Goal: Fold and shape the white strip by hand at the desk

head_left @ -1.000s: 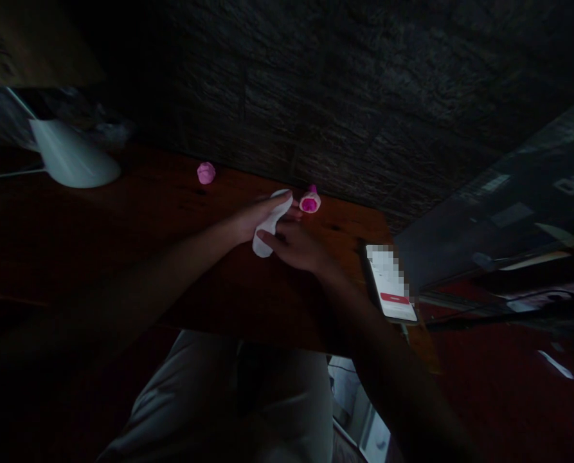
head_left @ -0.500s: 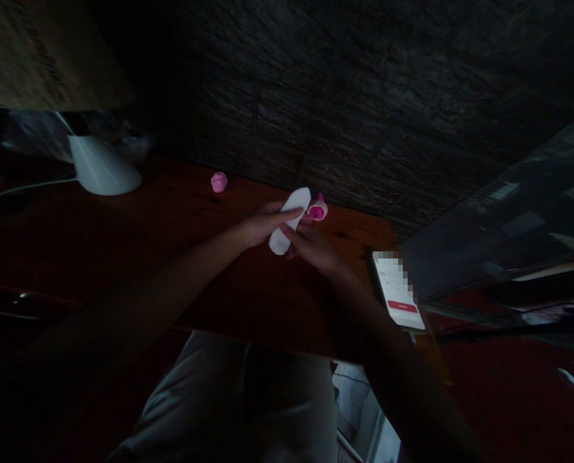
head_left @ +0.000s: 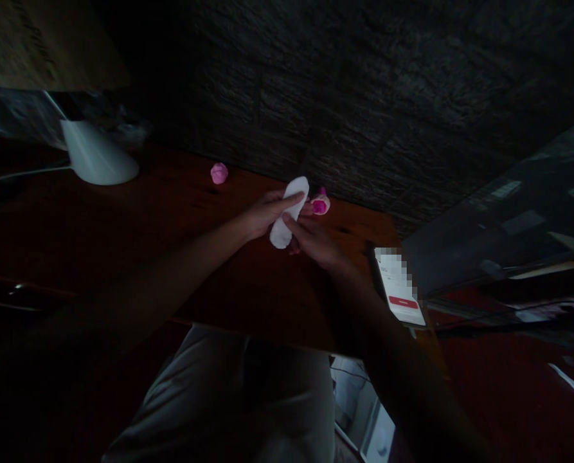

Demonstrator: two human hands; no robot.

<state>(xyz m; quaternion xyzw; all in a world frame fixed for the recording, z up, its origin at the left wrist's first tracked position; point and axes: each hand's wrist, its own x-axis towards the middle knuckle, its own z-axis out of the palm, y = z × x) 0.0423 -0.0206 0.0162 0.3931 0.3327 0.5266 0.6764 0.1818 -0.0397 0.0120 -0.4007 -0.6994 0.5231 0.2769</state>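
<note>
A long, narrow white sock [head_left: 294, 190], laid flat and slanting, is held in both hands above the wooden table. My left hand [head_left: 263, 215] grips it from the left, its thumb across the upper half and its fingers mostly hidden beneath. From the right, my right hand [head_left: 315, 239] pinches the middle with the thumb on top; some of its fingers are behind the sock. Just beyond the right fingertips lies a pink-and-white bundle [head_left: 320, 203] with a bright pink middle. A round pink bundle [head_left: 219, 173] sits farther left, apart from both hands.
On the left stands a lamp with a white base [head_left: 98, 157] and a wide shade [head_left: 50, 48]. A phone [head_left: 398, 286] with a lit screen lies at the right edge of the wooden table [head_left: 171, 193]. A dark textured wall [head_left: 364, 96] rises behind.
Both thumbs have shifted slightly on the white sock, and the right thumb lies a little more upright. The whole view has moved slightly; the pink bundles stay in place.
</note>
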